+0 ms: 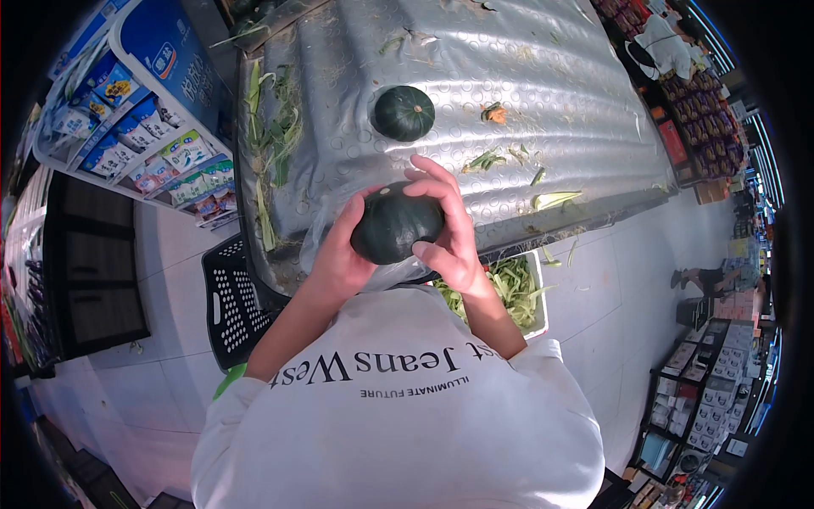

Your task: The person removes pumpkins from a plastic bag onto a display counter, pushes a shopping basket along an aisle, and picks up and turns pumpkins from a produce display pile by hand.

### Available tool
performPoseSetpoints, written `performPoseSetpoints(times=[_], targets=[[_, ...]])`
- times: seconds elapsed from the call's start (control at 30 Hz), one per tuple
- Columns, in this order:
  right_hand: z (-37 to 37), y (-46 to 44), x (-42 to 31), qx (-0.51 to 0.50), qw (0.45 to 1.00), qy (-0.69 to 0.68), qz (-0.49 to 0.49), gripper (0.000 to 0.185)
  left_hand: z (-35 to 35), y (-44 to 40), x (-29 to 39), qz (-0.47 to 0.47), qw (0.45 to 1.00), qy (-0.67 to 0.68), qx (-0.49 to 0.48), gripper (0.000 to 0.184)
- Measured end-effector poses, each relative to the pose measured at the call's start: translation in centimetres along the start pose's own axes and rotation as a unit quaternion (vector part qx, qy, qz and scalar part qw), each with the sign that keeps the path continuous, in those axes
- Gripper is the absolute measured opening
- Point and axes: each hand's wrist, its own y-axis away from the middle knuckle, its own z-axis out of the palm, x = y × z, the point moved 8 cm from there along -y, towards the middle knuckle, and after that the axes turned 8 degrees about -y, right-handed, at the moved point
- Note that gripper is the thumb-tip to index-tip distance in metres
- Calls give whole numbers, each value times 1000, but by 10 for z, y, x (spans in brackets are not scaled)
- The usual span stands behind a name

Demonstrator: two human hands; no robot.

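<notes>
Both hands hold a dark green, round kabocha squash (395, 227) over the near edge of the display stand. My left hand (341, 246) presses against its left side. On the other side, my right hand (447, 222) has its fingers curved over the top and right, with the thumb low on the front. A clear plastic bag (315, 222) shows behind and below the held squash; how it lies there is partly hidden. Farther back, a second kabocha squash (404, 114) rests on the silver quilted mat (339, 93).
Corn husk scraps (284, 127) lie along the mat's left side, with leaf bits (483, 161) at right. Below the edge stand a white crate of husks (541, 293) and a black perforated basket (237, 293). A blue-and-white rack of packets (157, 127) borders the stand at left.
</notes>
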Motion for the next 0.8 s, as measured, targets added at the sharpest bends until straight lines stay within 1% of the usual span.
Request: performPoseSetpoints(times=[0.07,0.17,0.27,0.37,0.47,0.57,0.67,0.77,0.8], targets=[[4,0,-3,-25,999,22,-7,57,-4,-3,-5,-22,1000,9,-14,50],[1,3,10,-29,1000,10,2,59,-4,-1,2,36,998,-47,-12,53],[2,5,18,44,993,-100,52,63,3,0,11,92,994,-48,-23,62],[1,9,31,69,972,-161,159,64,6,2,23,149,981,-126,16,75],[7,14,36,121,898,-352,233,65,12,3,32,246,936,-250,-12,80],[5,14,35,122,892,-364,238,64,20,4,36,272,917,-290,-16,83],[5,13,34,117,895,-368,225,63,24,5,39,271,906,-324,-17,84],[4,11,30,127,910,-338,205,61,26,6,41,286,905,-314,-26,84],[5,11,30,120,912,-337,202,60,29,8,42,303,896,-322,-36,83]])
